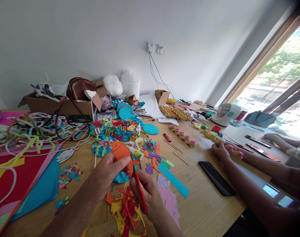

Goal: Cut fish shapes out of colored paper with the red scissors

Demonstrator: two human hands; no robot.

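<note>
Orange paper fish [119, 148], seen from the head camera, is pinched in the left hand's [109, 171] grip above the worktop [191, 210]; the right hand [150, 191] grasps red-handled scissors [141, 195], blades beside the fish's tail, over red and yellow scraps [126, 210].

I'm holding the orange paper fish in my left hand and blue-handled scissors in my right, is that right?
Not quite: the head view shows that the scissors in your right hand are red-handled, not blue. Your left hand does hold the orange paper fish.
</note>
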